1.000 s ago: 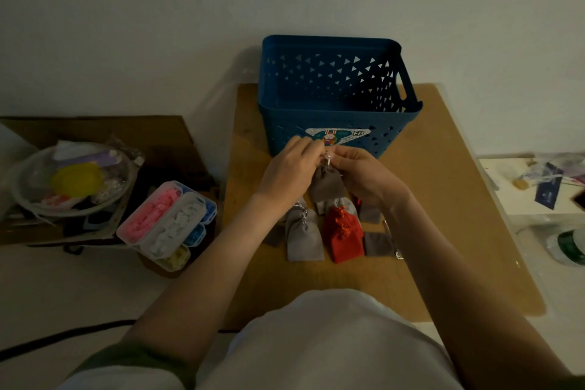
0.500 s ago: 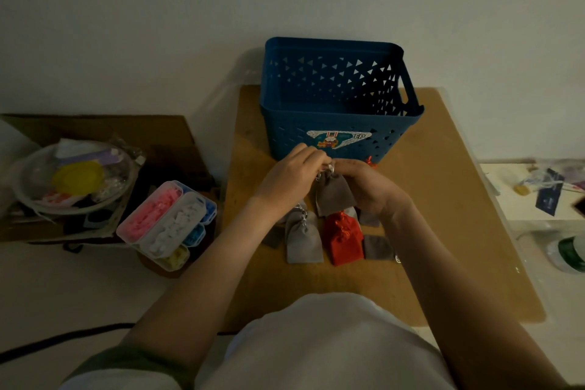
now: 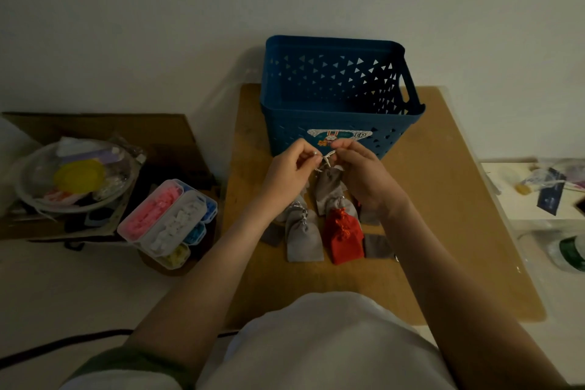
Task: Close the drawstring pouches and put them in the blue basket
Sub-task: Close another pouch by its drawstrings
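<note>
A grey drawstring pouch hangs just in front of the blue basket. My left hand pinches its silver string on the left, and my right hand pinches the string on the right. Below them on the brown board lie several pouches, among them a light grey pouch, a red pouch and a dark grey pouch. The basket stands at the back of the board and its visible inside shows no pouch.
The brown board has free surface right of the pouches. Left of it stand stacked clear boxes of coloured pieces and a clear bowl of odds and ends. A low white surface with clutter lies to the right.
Both hands have stayed at the pouch's mouth, drawing the silver strings outward. The pouch hangs a little lower and more upright than before.
</note>
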`<state>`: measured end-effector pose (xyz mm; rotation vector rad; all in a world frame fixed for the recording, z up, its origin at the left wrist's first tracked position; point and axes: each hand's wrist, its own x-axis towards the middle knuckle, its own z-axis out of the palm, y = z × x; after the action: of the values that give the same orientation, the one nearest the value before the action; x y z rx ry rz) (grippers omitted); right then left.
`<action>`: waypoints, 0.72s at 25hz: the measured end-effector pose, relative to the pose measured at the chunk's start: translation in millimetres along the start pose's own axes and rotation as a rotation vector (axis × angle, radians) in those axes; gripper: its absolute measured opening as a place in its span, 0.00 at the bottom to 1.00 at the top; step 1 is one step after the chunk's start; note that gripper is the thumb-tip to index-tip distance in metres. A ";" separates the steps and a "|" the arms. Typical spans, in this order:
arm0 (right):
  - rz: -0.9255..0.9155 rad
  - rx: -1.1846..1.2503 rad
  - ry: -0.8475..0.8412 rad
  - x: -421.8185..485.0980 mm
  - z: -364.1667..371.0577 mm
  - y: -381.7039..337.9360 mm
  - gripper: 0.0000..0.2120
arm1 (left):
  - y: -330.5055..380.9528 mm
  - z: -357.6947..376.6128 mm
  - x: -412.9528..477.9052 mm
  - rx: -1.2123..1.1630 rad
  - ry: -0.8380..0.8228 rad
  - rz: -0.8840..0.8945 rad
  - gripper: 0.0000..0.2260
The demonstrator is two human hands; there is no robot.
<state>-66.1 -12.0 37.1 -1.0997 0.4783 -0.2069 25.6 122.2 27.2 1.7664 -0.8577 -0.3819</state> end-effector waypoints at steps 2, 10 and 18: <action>-0.025 0.036 -0.006 2.6 -3.1 0.1 0.11 | -0.6 0.5 0.0 -0.005 0.000 -0.010 0.02; 0.013 -0.299 -0.053 7.0 -3.0 7.0 0.06 | 0.1 -3.3 0.1 -0.097 -0.001 -0.078 0.04; 0.038 -0.349 -0.068 9.2 -0.1 9.1 0.09 | 5.3 -2.7 2.3 -0.174 0.034 -0.096 0.05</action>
<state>-58.7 -11.6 26.5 -1.4327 0.4853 -0.0520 27.0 121.6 33.4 1.6518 -0.6964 -0.4736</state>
